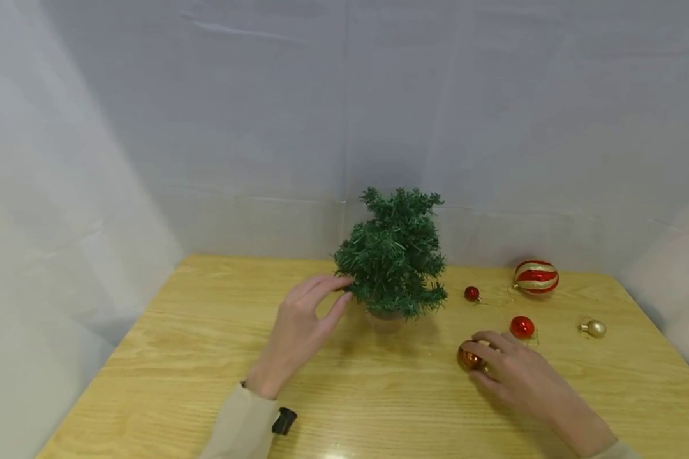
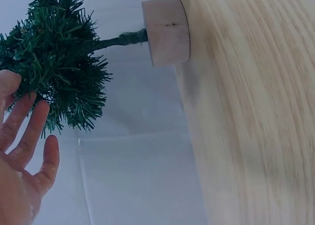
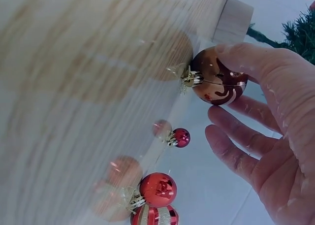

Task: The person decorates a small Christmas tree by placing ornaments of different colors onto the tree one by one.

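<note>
A small artificial Christmas tree (image 1: 393, 255) stands on a round wooden base (image 2: 167, 32). My left hand (image 1: 301, 328) is at its left side, thumb and index fingertips pinching the tip of a low branch; the other fingers (image 2: 37, 121) spread loosely by the foliage. To the right of the tree my right hand (image 1: 519, 376) grips a shiny copper-brown bauble (image 3: 216, 80), thumb on one side and fingers on the other. The bauble's gold cap and loop face the tabletop in the right wrist view, close against the wood.
Right of the tree lie a small dark red bauble (image 1: 472, 293), a red bauble (image 1: 522, 327), a small gold bauble (image 1: 596, 328) and a large red-and-gold striped bauble (image 1: 536, 278). The wooden table (image 1: 207, 319) ends at a white cloth backdrop (image 1: 264, 127).
</note>
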A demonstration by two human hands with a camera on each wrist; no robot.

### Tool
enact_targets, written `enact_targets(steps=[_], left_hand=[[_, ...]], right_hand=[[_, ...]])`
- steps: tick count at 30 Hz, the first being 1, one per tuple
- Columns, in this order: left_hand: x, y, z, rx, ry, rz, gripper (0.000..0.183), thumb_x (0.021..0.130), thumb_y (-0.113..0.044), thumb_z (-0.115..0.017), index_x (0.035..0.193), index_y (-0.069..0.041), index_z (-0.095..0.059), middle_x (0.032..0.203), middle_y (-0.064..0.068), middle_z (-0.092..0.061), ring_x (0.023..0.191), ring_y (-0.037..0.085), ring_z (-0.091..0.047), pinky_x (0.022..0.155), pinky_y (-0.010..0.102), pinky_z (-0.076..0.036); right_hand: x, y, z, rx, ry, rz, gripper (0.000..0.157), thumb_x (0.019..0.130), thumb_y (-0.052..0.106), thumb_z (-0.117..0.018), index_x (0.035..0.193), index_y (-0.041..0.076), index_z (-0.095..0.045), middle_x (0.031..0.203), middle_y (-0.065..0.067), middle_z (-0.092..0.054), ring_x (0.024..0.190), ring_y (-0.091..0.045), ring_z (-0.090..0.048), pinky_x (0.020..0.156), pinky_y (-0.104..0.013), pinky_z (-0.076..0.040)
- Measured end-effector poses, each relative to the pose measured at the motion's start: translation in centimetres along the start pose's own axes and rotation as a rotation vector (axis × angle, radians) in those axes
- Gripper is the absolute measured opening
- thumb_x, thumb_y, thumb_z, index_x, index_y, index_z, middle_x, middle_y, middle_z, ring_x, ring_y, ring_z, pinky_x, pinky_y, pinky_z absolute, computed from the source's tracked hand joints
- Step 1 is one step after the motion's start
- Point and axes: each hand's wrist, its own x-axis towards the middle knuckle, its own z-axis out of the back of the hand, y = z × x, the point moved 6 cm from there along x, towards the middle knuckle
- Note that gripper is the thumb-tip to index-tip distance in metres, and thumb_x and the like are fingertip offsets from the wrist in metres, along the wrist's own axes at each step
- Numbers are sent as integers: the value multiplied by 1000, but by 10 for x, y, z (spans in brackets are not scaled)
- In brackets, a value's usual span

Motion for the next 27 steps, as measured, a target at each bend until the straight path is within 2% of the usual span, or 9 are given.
enact_targets(steps=[6, 11, 14, 16, 21, 27], left_hand=[[1, -3, -2, -29, -5, -38, 24, 90, -10, -77, 113, -6, -76, 107, 7, -76, 100, 18, -72, 92, 38, -57], [1, -6, -6, -30, 0, -78, 23, 90, -12, -76, 112, -7, -76, 106, 6, -77, 98, 18, -73, 91, 37, -58], [2, -6, -8, -19, 9, -107, 23, 90, -13, -77, 112, -8, -76, 105, 4, -77, 96, 17, -73, 89, 36, -58], [2, -5, -9, -10, 17, -127, 23, 89, -12, -78, 112, -9, -76, 105, 3, -77, 95, 16, -73, 86, 35, -57], [1, -2, -10, -9, 29, -157, 24, 87, -12, -78, 111, -10, -76, 104, 3, -77, 92, 14, -72, 80, 30, -55], [2, 6, -8, -44, 33, -178, 25, 86, -9, -79, 111, -10, -76, 103, 3, -77, 90, 14, -73, 78, 28, -55]], right_hand=[[1, -1, -2, 20, -25, -9, 43, 72, 18, -92, 111, 17, -73, 110, -2, -69, 92, -18, -70, 72, -35, -61], [1, -2, -2, 37, -44, -21, 41, 70, 14, -90, 105, 17, -69, 104, 1, -66, 81, -10, -66, 63, -25, -56], [0, 0, -2, 37, -31, -70, 40, 71, 13, -88, 106, 17, -69, 104, 1, -64, 76, -4, -61, 58, -21, -52], [-1, 2, -4, 41, 6, -116, 40, 73, 15, -87, 110, 18, -71, 104, 2, -63, 74, -2, -58, 57, -20, -50], [-1, 10, -7, 50, 83, -172, 42, 76, 19, -87, 116, 22, -74, 105, 3, -60, 77, -2, -57, 61, -22, -52], [-2, 20, -8, 42, 62, -229, 42, 73, 15, -87, 111, 19, -70, 106, 0, -62, 81, -7, -63, 65, -24, -57]])
